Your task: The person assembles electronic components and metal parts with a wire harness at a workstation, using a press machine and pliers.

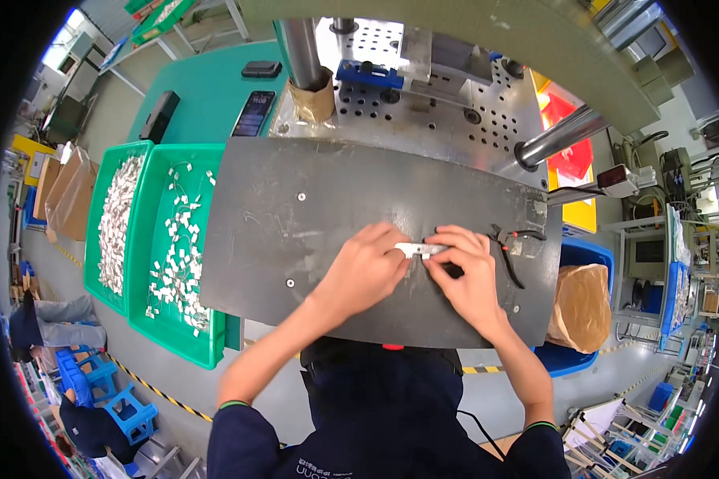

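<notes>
Over the dark grey work plate, both hands meet at a small, narrow silver-white piece; its exact kind is too small to make out. My left hand pinches its left end between thumb and fingers. At its right end, the fingertips of my right hand are closed on it, thumb below and forefinger above. A tiny white block shows at the piece's lower edge, between the hands. Just right of my right hand lie cutting pliers with black and red handles.
Left stand two green trays of small white connectors with short wires. A phone and a black case lie behind them. Ahead rises a press with steel posts and a perforated bed. Right, a blue crate holds a brown paper bag.
</notes>
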Available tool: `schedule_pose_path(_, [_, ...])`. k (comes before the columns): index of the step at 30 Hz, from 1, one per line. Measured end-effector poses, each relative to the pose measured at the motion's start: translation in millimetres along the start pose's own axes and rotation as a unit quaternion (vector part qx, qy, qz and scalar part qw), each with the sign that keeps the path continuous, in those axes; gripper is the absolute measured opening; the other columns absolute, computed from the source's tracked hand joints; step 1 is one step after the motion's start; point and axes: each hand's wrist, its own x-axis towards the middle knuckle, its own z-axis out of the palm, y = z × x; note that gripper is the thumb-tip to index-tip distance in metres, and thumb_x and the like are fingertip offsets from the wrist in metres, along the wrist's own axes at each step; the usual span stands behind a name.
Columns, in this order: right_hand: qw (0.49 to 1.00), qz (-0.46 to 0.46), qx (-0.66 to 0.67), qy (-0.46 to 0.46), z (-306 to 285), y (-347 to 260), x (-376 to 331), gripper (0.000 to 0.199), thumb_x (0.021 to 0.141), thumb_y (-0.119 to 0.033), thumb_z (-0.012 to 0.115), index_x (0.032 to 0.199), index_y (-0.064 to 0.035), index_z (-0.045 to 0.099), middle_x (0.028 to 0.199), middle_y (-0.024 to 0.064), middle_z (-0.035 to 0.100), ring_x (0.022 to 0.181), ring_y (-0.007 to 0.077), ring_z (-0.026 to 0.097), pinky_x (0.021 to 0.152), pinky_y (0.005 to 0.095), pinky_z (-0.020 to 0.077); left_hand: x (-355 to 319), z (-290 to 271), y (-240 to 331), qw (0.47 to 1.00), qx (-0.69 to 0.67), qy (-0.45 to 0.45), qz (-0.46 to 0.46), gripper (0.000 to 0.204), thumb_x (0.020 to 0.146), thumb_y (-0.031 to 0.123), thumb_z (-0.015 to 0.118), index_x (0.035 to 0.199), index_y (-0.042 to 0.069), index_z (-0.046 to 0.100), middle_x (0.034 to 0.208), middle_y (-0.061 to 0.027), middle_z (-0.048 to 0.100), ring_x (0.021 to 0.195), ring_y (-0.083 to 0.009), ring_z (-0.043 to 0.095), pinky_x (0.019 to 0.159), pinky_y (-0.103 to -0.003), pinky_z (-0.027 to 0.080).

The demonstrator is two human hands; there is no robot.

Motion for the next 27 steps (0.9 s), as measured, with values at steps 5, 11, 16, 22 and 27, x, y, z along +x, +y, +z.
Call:
schedule_pose_path(5, [0.997, -0.065, 0.013, 0.039, -7.0, 29.0, 48.9, 0.009, 0.080, -0.004, 0.080, 0.084, -0.0020, 0.072, 0.108, 0.0056, 0.076, 0.115, 0.0277, 0.066, 0.099, 0.0421, 0.0429, 58.2, -13.6, -49.7, 0.995, 0.014, -0.028, 0.095, 0.010, 0.081, 0.005, 0.078, 0.089, 0.001, 0.072, 0.100, -0.0086, 0.071, 0.096, -0.0293, 0.067, 0.083, -0.041, 0.056])
schedule_pose_path(11, [0.995, -0.088, 0.013, 0.038, -12.8, 39.3, 57.0, 0.013, 0.075, -0.003, 0.084, 0.082, -0.0033, 0.073, 0.108, 0.0044, 0.074, 0.113, 0.0283, 0.063, 0.098, 0.0417, 0.0442, 64.0, -13.2, -66.5, 0.991, -0.038, -0.035, 0.120, 0.010, 0.082, 0.008, 0.079, 0.086, 0.002, 0.073, 0.107, -0.0053, 0.071, 0.102, -0.0270, 0.067, 0.089, -0.039, 0.057])
schedule_pose_path(16, [0.995, -0.100, -0.022, 0.015, -31.7, 48.9, 57.2, 0.015, 0.070, -0.006, 0.086, 0.081, -0.0047, 0.075, 0.107, 0.0049, 0.069, 0.113, 0.0307, 0.060, 0.098, 0.0441, 0.0441, 62.8, -27.4, -73.0, 0.991, -0.054, -0.062, 0.105, 0.007, 0.083, 0.006, 0.076, 0.083, 0.001, 0.071, 0.111, -0.0061, 0.071, 0.105, -0.0268, 0.066, 0.089, -0.040, 0.056])
schedule_pose_path(22, [0.997, -0.060, -0.045, 0.009, -45.8, 46.4, 54.5, 0.014, 0.067, -0.004, 0.085, 0.076, -0.0050, 0.075, 0.102, 0.0055, 0.066, 0.111, 0.0309, 0.059, 0.099, 0.0445, 0.0431, 56.8, -41.6, -77.5, 0.992, -0.044, -0.068, 0.093, 0.009, 0.083, 0.006, 0.073, 0.078, 0.001, 0.070, 0.111, -0.0056, 0.071, 0.105, -0.0262, 0.066, 0.087, -0.039, 0.056])
schedule_pose_path(27, [0.995, -0.075, -0.066, -0.017, -50.5, 50.7, 52.8, 0.021, 0.067, -0.003, 0.085, 0.086, -0.0052, 0.076, 0.104, 0.0063, 0.066, 0.111, 0.0306, 0.059, 0.099, 0.0435, 0.0435, 57.0, -45.8, -78.8, 0.992, -0.054, -0.083, 0.077, 0.009, 0.082, 0.010, 0.076, 0.079, 0.003, 0.070, 0.112, -0.0041, 0.072, 0.105, -0.0250, 0.066, 0.088, -0.039, 0.056])
